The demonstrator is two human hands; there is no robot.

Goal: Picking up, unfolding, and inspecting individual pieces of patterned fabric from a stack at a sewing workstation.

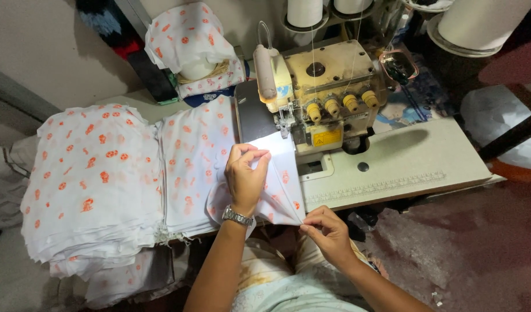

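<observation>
The left hand (245,179) presses a white cotton piece printed with orange figures (280,185) flat on the cream surface (404,162), just before the beige overlock sewing machine (320,92); the right hand (329,231) pinches its near corner. Keeping both edges aligned and taut would likely give a clean seam.

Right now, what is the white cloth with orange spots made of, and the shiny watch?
The cloth piece under the left hand and pinched by the right hand looks like thin woven fabric, maybe cotton: matte, and it folds and creases softly. The watch on the left wrist looks like polished metal, since its linked band glints silver.
</observation>
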